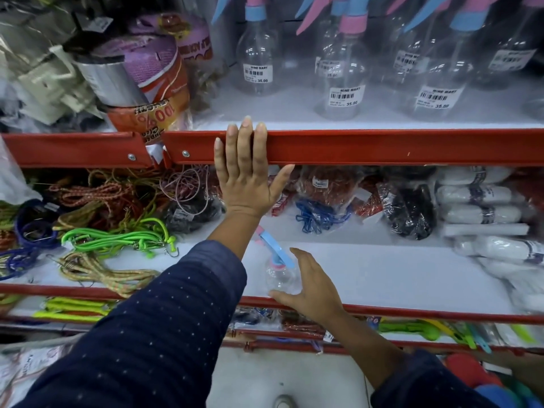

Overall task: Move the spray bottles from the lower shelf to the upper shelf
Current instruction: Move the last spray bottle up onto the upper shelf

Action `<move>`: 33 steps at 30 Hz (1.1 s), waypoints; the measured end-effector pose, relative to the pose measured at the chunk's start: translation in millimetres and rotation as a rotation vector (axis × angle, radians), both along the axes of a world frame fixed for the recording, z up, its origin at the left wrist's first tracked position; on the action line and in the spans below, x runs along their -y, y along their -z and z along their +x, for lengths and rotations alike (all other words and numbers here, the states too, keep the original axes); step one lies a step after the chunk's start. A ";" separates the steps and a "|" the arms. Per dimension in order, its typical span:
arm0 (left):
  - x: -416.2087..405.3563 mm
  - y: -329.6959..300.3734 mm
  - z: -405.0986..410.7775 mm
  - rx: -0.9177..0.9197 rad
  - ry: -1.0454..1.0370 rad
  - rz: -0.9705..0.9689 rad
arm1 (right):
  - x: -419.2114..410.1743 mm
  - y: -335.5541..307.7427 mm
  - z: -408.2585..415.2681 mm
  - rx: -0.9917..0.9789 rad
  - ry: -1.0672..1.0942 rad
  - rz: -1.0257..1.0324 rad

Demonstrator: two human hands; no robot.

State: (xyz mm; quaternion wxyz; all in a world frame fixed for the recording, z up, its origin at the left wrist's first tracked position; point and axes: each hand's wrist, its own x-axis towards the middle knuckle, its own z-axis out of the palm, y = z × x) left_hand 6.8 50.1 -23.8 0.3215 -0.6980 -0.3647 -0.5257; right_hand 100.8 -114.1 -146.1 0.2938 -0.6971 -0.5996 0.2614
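One clear spray bottle with a pink and blue trigger head stands near the front of the lower shelf. My right hand curves around its right side, fingers spread, thumb below the bottle at the shelf lip; whether it touches the bottle I cannot tell. My left hand lies flat against the red front rail of the upper shelf, fingertips over its top edge. Several clear spray bottles with price labels stand on the upper shelf.
Rolls of purple and orange tape crowd the upper shelf's left end. Bungee cords cover the lower shelf's left, bagged ropes the back, white rolls the right. Below are further shelves and the floor.
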 end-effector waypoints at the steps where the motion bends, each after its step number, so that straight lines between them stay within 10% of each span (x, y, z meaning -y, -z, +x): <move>1: -0.3 0.0 -0.1 -0.002 -0.001 0.000 | -2.2 0.7 -2.2 -0.007 0.005 -0.002; 19: 9.7 -6.2 -3.1 -0.021 0.002 -0.100 | 37.4 -35.5 24.7 -0.052 0.131 0.201; 33: 8.9 -21.4 -34.8 0.035 0.032 -0.197 | 30.1 -193.4 42.4 0.017 0.026 0.624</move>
